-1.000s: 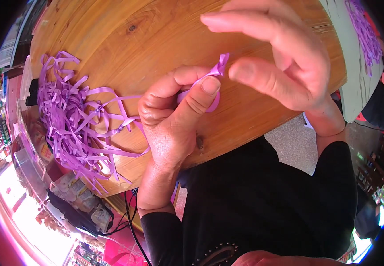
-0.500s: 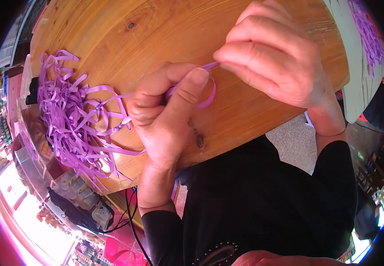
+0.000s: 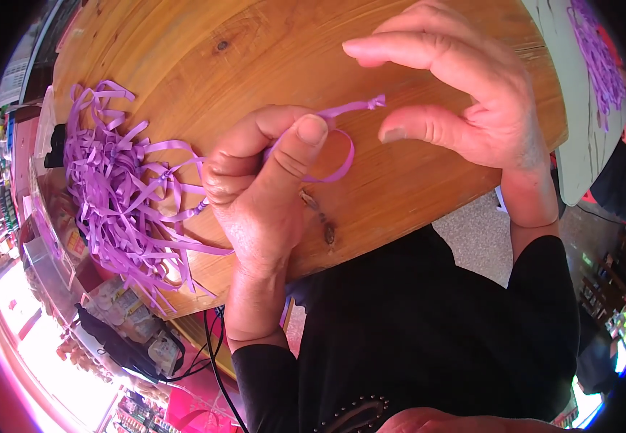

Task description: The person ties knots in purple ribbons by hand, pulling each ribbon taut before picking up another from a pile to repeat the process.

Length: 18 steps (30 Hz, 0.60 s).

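Observation:
My left hand (image 3: 259,184) is closed over the wooden table, pinching a purple ribbon (image 3: 345,162) between thumb and forefinger. A loop of the ribbon hangs to the right of the thumb, and a short end with a small knot at its tip sticks out toward my right hand. My right hand (image 3: 464,94) is open, thumb and forefinger wide apart around the knotted end without touching it. From the left hand, strands run back to a tangled heap of purple ribbons (image 3: 122,195) on the left part of the table.
The wooden table (image 3: 284,58) has a curved near edge beside my body. At the far right a pale board (image 3: 576,144) bears another bundle of purple ribbons (image 3: 598,65). Black cables (image 3: 215,353) hang below the table at the left, near a dark bag (image 3: 122,346).
My right hand has let go of the ribbon end and spread its fingers. The knotted tip now shows. My left hand has shifted slightly left, keeping its pinch.

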{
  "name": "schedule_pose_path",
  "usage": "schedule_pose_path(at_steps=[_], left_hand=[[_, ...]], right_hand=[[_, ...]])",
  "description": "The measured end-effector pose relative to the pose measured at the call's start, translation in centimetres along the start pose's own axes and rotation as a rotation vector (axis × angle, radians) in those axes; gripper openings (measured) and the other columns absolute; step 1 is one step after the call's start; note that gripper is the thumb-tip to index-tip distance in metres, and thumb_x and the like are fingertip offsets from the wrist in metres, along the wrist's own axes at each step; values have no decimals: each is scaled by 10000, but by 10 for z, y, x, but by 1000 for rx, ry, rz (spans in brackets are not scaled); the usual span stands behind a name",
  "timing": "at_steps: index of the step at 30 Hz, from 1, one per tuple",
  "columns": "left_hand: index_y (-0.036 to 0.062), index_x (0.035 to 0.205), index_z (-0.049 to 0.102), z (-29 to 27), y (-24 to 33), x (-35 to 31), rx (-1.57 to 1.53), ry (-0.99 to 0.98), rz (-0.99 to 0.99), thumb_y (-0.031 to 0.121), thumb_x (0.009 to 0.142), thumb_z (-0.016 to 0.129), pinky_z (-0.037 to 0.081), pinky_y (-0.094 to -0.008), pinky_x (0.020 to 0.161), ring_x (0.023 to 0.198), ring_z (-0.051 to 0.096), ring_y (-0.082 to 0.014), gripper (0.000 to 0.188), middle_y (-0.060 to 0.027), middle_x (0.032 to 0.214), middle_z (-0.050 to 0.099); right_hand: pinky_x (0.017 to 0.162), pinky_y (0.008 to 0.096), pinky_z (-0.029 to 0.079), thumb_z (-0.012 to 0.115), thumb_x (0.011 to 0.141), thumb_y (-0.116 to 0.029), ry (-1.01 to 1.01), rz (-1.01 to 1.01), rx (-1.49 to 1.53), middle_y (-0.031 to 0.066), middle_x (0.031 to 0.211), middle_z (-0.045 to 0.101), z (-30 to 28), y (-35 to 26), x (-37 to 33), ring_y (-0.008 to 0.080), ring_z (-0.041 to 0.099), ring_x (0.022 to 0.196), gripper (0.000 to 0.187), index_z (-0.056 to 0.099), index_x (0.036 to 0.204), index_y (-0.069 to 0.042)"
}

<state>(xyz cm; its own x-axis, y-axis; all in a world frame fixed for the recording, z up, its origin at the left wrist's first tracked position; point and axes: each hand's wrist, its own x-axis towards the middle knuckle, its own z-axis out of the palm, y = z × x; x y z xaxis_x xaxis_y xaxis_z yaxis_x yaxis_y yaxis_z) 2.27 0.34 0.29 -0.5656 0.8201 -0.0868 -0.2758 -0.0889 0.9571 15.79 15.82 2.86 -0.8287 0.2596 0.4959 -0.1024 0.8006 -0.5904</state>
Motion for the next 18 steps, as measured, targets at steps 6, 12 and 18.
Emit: schedule_pose_path(at_steps=[6, 12, 18], left_hand=[[12, 882, 657, 9, 3, -3, -14, -41, 15, 15, 801, 676, 427, -196, 664, 725, 542, -63, 83, -10, 788, 630], [1, 889, 634, 4, 1, -3, 236, -77, 195, 26, 778, 687, 412, -224, 546, 614, 507, -86, 125, -32, 707, 583], [7, 872, 635, -37, 33, -9, 675, -47, 432, 29, 735, 705, 409, -248, 536, 596, 520, -128, 155, -51, 692, 575]], right_hand=[[577, 273, 422, 704, 674, 48, 82, -169, 59, 89, 723, 591, 7, 8, -3, 194, 552, 658, 211, 638, 874, 38], [637, 263, 444, 592, 765, 104, 141, 14, 69, 95, 868, 597, -9, 13, -7, 177, 555, 781, 196, 622, 950, 49], [845, 279, 428, 508, 886, 24, 690, 157, 353, 99, 919, 584, -79, 64, -31, 186, 553, 845, 122, 583, 959, 87]])
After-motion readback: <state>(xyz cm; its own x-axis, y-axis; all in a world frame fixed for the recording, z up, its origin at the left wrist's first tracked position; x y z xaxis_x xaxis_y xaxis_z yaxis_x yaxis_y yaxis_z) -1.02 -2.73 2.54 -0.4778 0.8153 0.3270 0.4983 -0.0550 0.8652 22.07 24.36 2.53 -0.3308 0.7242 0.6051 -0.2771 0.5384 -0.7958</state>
